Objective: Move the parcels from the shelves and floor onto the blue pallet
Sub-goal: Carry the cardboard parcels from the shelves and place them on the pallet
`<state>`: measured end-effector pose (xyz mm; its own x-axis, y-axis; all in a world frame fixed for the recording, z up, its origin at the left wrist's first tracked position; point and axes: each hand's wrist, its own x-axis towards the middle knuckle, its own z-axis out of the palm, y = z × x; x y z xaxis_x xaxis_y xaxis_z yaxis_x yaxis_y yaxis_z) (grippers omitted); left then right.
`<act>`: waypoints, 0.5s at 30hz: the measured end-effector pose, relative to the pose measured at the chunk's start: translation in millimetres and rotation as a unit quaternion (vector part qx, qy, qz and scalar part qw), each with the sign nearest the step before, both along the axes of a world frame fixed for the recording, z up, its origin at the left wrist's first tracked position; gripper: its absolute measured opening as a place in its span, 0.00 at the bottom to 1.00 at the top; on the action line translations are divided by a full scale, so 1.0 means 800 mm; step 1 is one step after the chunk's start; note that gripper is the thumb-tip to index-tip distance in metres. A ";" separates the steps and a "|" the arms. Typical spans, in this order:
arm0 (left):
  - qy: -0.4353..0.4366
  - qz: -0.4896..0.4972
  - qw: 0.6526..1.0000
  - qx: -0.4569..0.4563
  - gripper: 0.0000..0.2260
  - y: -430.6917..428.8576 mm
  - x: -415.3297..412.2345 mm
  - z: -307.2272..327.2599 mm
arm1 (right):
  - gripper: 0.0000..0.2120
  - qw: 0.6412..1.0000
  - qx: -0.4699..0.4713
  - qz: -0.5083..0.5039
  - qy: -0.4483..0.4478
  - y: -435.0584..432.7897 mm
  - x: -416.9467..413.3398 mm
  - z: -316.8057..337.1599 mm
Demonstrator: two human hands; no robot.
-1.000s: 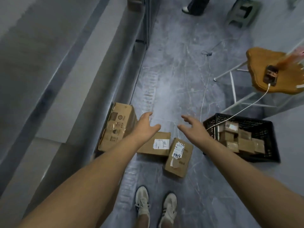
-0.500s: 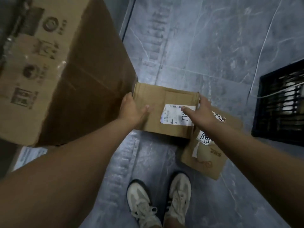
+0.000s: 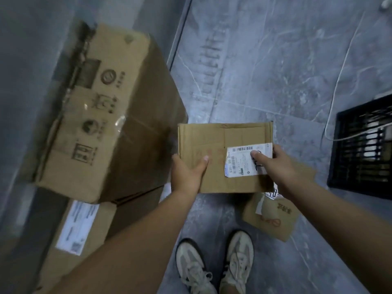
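Observation:
A flat brown cardboard parcel [image 3: 214, 145] with a white barcode label is held between both hands above the grey floor. My left hand [image 3: 187, 176] grips its near left edge, thumb on top. My right hand [image 3: 273, 164] grips its right side, thumb lying on the label. A smaller brown parcel [image 3: 273, 217] lies on the floor under my right wrist. A big printed carton [image 3: 101, 111] sits to the left on top of another labelled carton [image 3: 78, 236]. No blue pallet shows.
A black plastic crate [image 3: 360, 145] stands at the right edge, with a white cable [image 3: 337, 81] running across the floor to it. A grey wall or shelf side fills the left. My two shoes [image 3: 214, 266] are below the parcel.
I bent down from standing and took the flat parcel in both hands. It has come up off the floor and away from the big carton, toward me.

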<state>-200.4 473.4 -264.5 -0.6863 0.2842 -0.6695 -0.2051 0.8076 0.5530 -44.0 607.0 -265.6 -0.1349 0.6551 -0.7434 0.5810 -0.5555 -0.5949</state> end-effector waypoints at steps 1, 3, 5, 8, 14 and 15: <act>-0.008 0.011 1.000 0.008 0.30 0.000 0.006 0.031 | 0.17 1.000 0.006 0.003 -0.002 0.004 0.002 0.031; -0.018 0.025 0.999 0.031 0.29 0.004 0.014 0.099 | 0.17 1.000 0.021 0.007 -0.001 0.012 0.007 0.099; -0.022 0.032 0.997 0.065 0.29 0.011 0.016 0.178 | 0.16 0.999 0.039 0.008 0.006 0.026 0.010 0.179; -0.027 0.023 0.994 0.101 0.26 0.014 0.016 0.308 | 0.15 0.998 0.060 0.026 0.021 0.038 0.008 0.325; 0.027 0.062 0.987 0.147 0.27 -0.013 0.006 0.535 | 0.16 0.982 0.147 0.084 0.082 0.027 -0.006 0.568; 0.036 0.066 0.985 0.156 0.28 -0.020 0.007 0.563 | 0.17 0.980 0.155 0.084 0.095 0.023 -0.004 0.594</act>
